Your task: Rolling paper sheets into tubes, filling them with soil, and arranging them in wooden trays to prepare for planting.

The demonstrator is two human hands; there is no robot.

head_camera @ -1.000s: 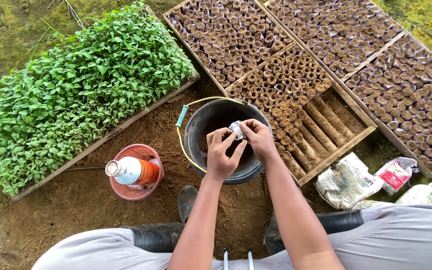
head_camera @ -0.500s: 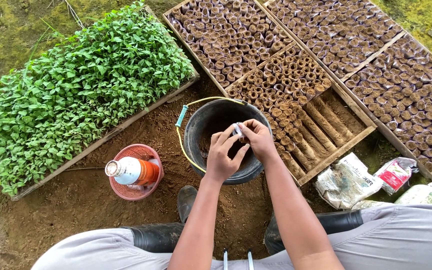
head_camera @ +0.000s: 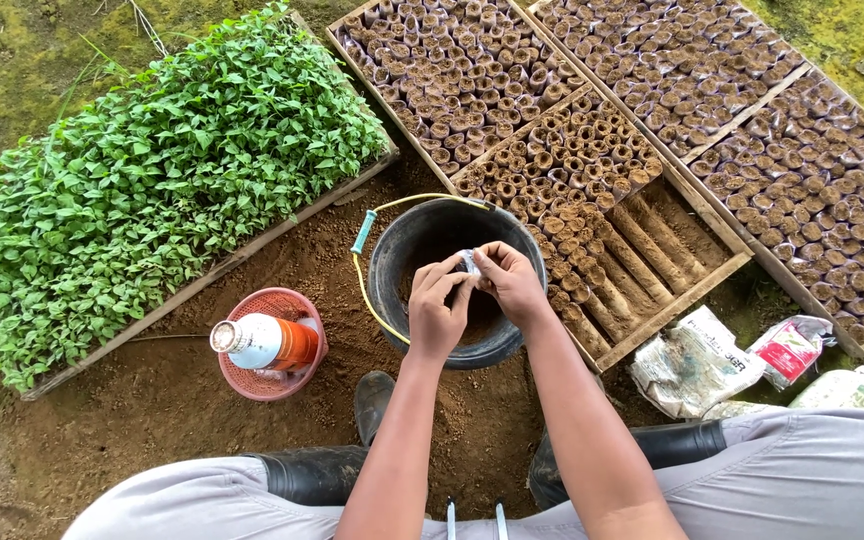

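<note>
Both hands meet right over the black bucket (head_camera: 422, 250). The left hand (head_camera: 435, 312) and right hand (head_camera: 512, 285) pinch a small clear plastic bag (head_camera: 468, 262) between their fingertips, held just above the bucket's mouth. It looks like a little seedling sleeve, though it's too small to be sure.

What could go wrong: the bag is thin and only held by fingertips, so a slip would likely drop it into the bucket. The person is squatting with boots (head_camera: 372, 400) close to the bucket, so a shifted knee could probably nudge it over.

The ground is bare brown dirt (head_camera: 152, 400), soft and uneven. A tray of green seedlings (head_camera: 152, 170) sits to the left, wooden trays of filled soil sleeves (head_camera: 672, 90) to the right. A red basket (head_camera: 297, 380) with a bottle (head_camera: 267, 342) in it stands near the bucket, and crumpled bags (head_camera: 697, 360) lie on the right side.
</note>
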